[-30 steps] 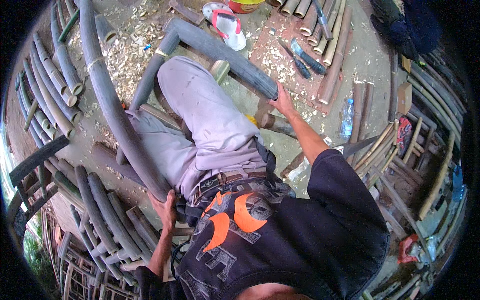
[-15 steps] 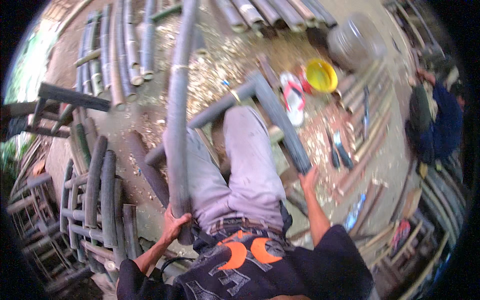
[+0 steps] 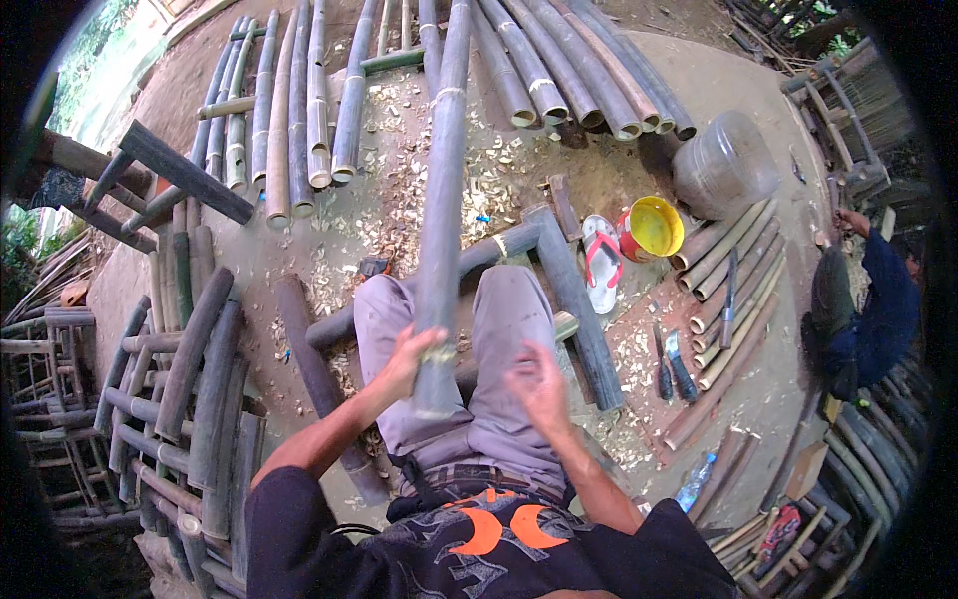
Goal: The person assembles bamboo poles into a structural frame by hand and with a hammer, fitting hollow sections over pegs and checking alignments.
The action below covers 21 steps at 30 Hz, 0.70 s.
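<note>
A long dark bamboo pole (image 3: 442, 200) stretches away from me over my left thigh. Near its close end my left hand (image 3: 407, 367) is closed around it. My right hand (image 3: 539, 387), slightly blurred, hovers above my right thigh with its fingers apart and nothing in them. Under and around my legs lies a jointed bamboo frame: one thick dark bamboo piece (image 3: 577, 309) slants along my right side, and a cross piece (image 3: 499, 245) runs beyond my knees. My thighs and the pole hide part of this frame.
Wood shavings (image 3: 399, 165) litter the floor. To the right are flip-flops (image 3: 602, 262), a yellow bucket (image 3: 654, 228), a clear plastic container (image 3: 725, 165), two dark-handled blades (image 3: 679, 364) and split bamboo (image 3: 733, 270). Bamboo frames (image 3: 180, 399) stand left. Another person (image 3: 868, 309) works far right.
The pole has shifted right and away from me, with my left hand still on it. My right hand has let go of the frame's right piece and come inward over my thigh.
</note>
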Each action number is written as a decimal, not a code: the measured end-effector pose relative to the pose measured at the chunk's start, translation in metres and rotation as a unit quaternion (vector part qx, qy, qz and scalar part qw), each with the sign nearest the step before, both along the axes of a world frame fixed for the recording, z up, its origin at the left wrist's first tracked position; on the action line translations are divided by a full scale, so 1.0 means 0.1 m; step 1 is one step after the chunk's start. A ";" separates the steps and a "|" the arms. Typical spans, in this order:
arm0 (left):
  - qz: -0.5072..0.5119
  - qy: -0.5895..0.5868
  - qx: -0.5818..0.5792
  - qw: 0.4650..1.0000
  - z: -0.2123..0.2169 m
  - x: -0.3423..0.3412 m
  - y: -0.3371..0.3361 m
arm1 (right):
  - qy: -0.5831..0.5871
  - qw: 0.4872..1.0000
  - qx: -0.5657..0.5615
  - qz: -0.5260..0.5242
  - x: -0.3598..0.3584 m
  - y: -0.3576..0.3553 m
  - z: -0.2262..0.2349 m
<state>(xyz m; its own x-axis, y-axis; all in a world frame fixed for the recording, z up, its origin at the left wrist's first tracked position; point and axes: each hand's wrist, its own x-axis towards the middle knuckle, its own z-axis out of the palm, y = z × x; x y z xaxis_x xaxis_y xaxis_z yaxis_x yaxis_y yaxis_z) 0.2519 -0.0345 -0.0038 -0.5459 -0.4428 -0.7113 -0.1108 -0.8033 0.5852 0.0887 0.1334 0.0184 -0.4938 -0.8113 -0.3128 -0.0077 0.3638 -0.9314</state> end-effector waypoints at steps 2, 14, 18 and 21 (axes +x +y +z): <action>0.016 0.043 0.000 0.999 -0.03 -0.62 -0.06 | -0.213 0.976 0.034 -0.006 0.25 -0.09 0.13; 0.050 0.047 -0.054 0.996 -0.57 -1.49 0.06 | 0.023 0.993 -0.014 -0.111 -0.16 -0.41 -0.31; 0.065 -0.005 -0.109 0.992 -0.57 -1.33 -0.04 | 0.065 0.988 -0.011 -0.142 -0.47 -0.52 -0.67; 0.068 -0.021 -0.114 0.991 -0.53 -1.04 -0.25 | 0.049 0.979 -0.016 -0.198 -0.87 -0.67 -0.96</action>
